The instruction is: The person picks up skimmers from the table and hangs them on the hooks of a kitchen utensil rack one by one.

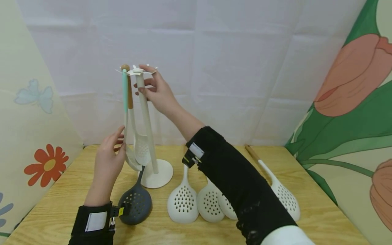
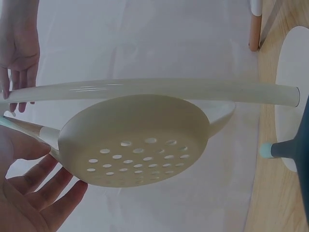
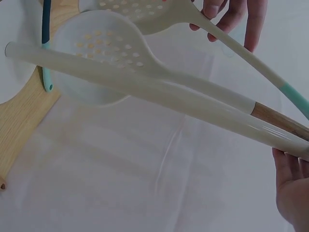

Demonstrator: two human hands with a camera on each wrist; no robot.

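A white utensil stand (image 1: 147, 126) rises from a round base (image 1: 160, 175) at the back of the table. Two pale slotted spoons hang from its top disc (image 1: 137, 70), one with a teal handle (image 1: 125, 92), one with a wooden handle (image 1: 130, 99). My left hand (image 1: 120, 137) has relaxed fingers, and its fingertips (image 3: 229, 14) touch the teal-handled spoon's shaft (image 3: 270, 72). My right hand (image 1: 144, 81) reaches to the top, with straight fingers against the disc and pole. The left wrist view shows a hanging spoon bowl (image 2: 135, 145) under the pole (image 2: 169, 89), and my left palm (image 2: 34, 203).
On the wooden table (image 1: 61, 190) lie a dark grey slotted spoon (image 1: 134, 204), three white slotted spoons (image 1: 182, 204) side by side, and one wooden-handled spoon (image 1: 284, 197) at the right. A white cloth hangs behind. Flowered panels stand at both sides.
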